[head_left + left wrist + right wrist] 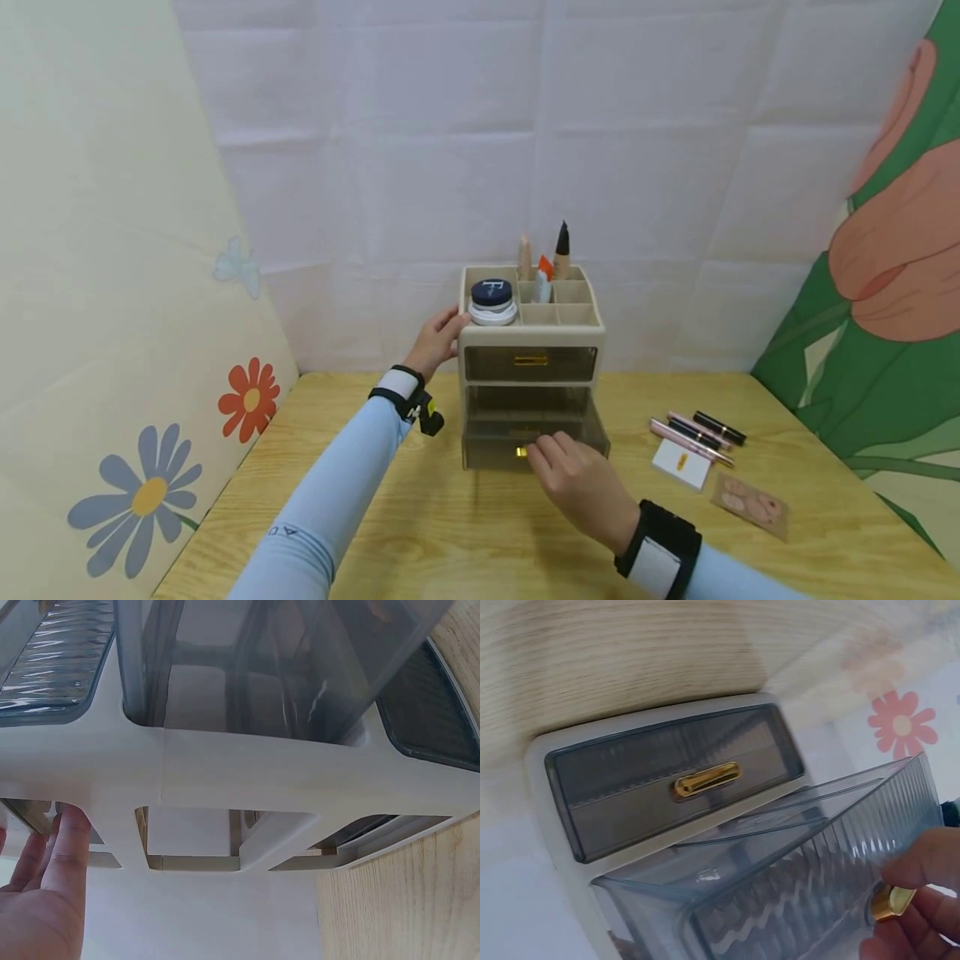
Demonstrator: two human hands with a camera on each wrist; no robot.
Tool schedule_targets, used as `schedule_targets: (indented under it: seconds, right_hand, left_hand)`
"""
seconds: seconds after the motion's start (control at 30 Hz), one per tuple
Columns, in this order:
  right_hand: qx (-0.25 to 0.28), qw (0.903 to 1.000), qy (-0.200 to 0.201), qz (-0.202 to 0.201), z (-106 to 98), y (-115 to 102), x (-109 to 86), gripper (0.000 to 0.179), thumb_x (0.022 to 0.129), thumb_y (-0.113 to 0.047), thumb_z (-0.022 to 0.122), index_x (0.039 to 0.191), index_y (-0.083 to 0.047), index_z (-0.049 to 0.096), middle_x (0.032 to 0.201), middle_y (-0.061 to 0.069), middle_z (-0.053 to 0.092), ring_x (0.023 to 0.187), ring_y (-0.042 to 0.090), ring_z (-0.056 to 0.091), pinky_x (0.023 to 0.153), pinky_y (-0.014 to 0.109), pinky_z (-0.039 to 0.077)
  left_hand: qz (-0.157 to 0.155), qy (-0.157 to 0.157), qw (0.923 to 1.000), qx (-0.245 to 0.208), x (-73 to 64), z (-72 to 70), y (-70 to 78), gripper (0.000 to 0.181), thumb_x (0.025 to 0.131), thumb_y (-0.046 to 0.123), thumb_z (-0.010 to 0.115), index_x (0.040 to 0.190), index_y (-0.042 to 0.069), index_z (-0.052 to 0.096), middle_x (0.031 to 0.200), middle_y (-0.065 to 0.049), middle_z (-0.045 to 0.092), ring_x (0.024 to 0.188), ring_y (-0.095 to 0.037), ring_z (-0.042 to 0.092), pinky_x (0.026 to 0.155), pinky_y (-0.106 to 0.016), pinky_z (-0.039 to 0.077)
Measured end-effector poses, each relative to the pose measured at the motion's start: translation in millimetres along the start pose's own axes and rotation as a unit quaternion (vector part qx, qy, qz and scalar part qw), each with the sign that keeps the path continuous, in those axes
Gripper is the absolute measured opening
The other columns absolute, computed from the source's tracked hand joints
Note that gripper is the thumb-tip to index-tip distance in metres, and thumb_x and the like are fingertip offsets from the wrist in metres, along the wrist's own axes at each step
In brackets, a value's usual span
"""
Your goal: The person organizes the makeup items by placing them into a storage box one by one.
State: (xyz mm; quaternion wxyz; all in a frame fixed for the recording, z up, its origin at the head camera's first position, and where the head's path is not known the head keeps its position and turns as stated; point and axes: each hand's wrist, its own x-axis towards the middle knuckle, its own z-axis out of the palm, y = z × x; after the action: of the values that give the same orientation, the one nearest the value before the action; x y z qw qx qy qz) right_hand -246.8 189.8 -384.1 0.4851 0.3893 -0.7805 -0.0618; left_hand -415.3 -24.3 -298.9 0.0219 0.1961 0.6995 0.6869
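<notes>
A cream cosmetics organizer [530, 335] with smoky clear drawers stands on the wooden table. My left hand [438, 340] rests against its upper left side; in the left wrist view, the straight fingers [69, 859] reach to a cut-out in the side frame. The drawer [480, 450] below the top one is pulled out, its inside bare where visible. My right hand [581, 483] pinches that drawer's gold handle [891, 902] between thumb and fingers. Beneath it, the bottom drawer [622, 791] is closed. The top drawer [491, 364] is closed too.
On top of the organizer sit a dark-lidded round compact [491, 292], a white-and-orange tube [542, 285] and a black-capped bottle [562, 254]. Several slim makeup tubes [690, 437], a white card-like case [681, 465] and a brown packet [750, 504] lie at right.
</notes>
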Motion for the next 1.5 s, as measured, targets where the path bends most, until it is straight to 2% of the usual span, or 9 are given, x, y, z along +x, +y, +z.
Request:
schedule_targets:
  seconds: [0.27, 0.63, 0.97, 1.0, 1.1, 1.13, 1.23, 1.37, 1.5]
  right_hand:
    - [0.004, 0.9999, -0.016, 0.002, -6.8, -5.2, -5.4, 0.057, 0.107, -0.006, 0.016, 0.085, 0.003, 0.068, 0.078, 0.011, 0.059, 0.063, 0.021, 0.057, 0.051, 0.030, 0.053]
    - [-0.008, 0.9999, 0.000, -0.008, -3.3, -10.5, -14.3, 0.050, 0.103, 0.001, 0.020, 0.084, 0.003, 0.066, 0.078, 0.011, 0.058, 0.063, 0.022, 0.056, 0.049, 0.030, 0.051]
    - [0.023, 0.9991, -0.034, 0.014, -11.7, -10.2, -9.1, 0.058, 0.106, -0.009, 0.016, 0.084, -0.001, 0.068, 0.078, 0.008, 0.060, 0.064, 0.019, 0.058, 0.049, 0.030, 0.052]
    - [0.030, 0.9987, -0.038, 0.018, -14.2, -9.8, -7.5, 0.057, 0.106, -0.010, 0.017, 0.083, -0.002, 0.068, 0.078, 0.007, 0.061, 0.064, 0.018, 0.059, 0.049, 0.029, 0.052]
    - [0.059, 0.9969, -0.039, 0.035, -25.0, -6.8, -2.6, 0.036, 0.100, -0.009, 0.037, 0.082, -0.004, 0.068, 0.078, 0.005, 0.062, 0.064, 0.016, 0.059, 0.050, 0.029, 0.052]
    - [0.066, 0.9963, -0.036, 0.041, -29.9, -4.9, -1.0, 0.025, 0.096, -0.009, 0.047, 0.082, -0.005, 0.068, 0.078, 0.004, 0.062, 0.064, 0.016, 0.059, 0.050, 0.028, 0.052]
    - [0.084, 0.9944, -0.020, 0.061, -47.5, 5.1, 3.5, 0.015, 0.091, -0.015, 0.058, 0.083, -0.007, 0.067, 0.078, 0.002, 0.062, 0.064, 0.014, 0.059, 0.050, 0.027, 0.051]
    - [0.077, 0.9933, 0.006, 0.085, -73.4, 29.9, 8.3, 0.041, 0.103, -0.032, 0.041, 0.082, -0.010, 0.068, 0.077, -0.001, 0.063, 0.059, 0.010, 0.058, 0.045, 0.025, 0.047]
    - [0.054, 0.9936, 0.021, 0.096, -92.2, 69.9, 5.2, 0.051, 0.104, -0.041, 0.035, 0.085, -0.007, 0.068, 0.075, 0.002, 0.065, 0.052, 0.011, 0.057, 0.040, 0.024, 0.043]
  left_hand:
    - [0.004, 0.005, 1.0000, -0.004, 4.7, 0.9, -4.7, 0.057, 0.101, 0.034, 0.050, 0.150, 0.008, 0.037, 0.147, -0.013, 0.043, 0.126, -0.029, 0.048, 0.097, -0.046, 0.046]
    - [0.011, 0.001, 0.9999, -0.003, 8.4, 2.2, -10.0, 0.057, 0.100, 0.034, 0.051, 0.150, 0.008, 0.037, 0.146, -0.014, 0.043, 0.123, -0.030, 0.050, 0.096, -0.046, 0.047]
    - [0.013, 0.010, 0.9999, 0.001, 6.5, 0.5, -6.3, 0.057, 0.100, 0.033, 0.050, 0.149, 0.006, 0.037, 0.145, -0.016, 0.044, 0.124, -0.029, 0.049, 0.095, -0.045, 0.048]
    - [0.013, 0.011, 0.9999, 0.000, 6.5, 0.3, -5.9, 0.057, 0.100, 0.033, 0.050, 0.149, 0.006, 0.037, 0.144, -0.016, 0.045, 0.124, -0.029, 0.049, 0.095, -0.045, 0.048]
    - [0.015, 0.013, 0.9998, 0.003, 5.8, -0.3, -5.3, 0.057, 0.100, 0.033, 0.050, 0.149, 0.006, 0.038, 0.143, -0.016, 0.046, 0.123, -0.029, 0.049, 0.094, -0.045, 0.049]
    - [0.016, 0.015, 0.9997, 0.004, 5.7, -0.5, -5.3, 0.057, 0.100, 0.032, 0.050, 0.149, 0.006, 0.038, 0.143, -0.016, 0.046, 0.123, -0.029, 0.050, 0.094, -0.045, 0.049]
    - [0.015, 0.017, 0.9997, 0.005, 5.2, -0.8, -5.5, 0.058, 0.100, 0.033, 0.051, 0.149, 0.007, 0.038, 0.143, -0.016, 0.046, 0.123, -0.029, 0.050, 0.094, -0.045, 0.049]
    - [0.012, 0.016, 0.9998, 0.004, 4.5, -0.1, -5.4, 0.058, 0.100, 0.033, 0.051, 0.149, 0.007, 0.037, 0.144, -0.015, 0.046, 0.123, -0.028, 0.049, 0.094, -0.045, 0.049]
    - [0.015, 0.014, 0.9998, 0.004, 3.8, -0.1, -5.5, 0.057, 0.100, 0.032, 0.050, 0.150, 0.006, 0.037, 0.144, -0.016, 0.046, 0.123, -0.029, 0.049, 0.094, -0.045, 0.049]
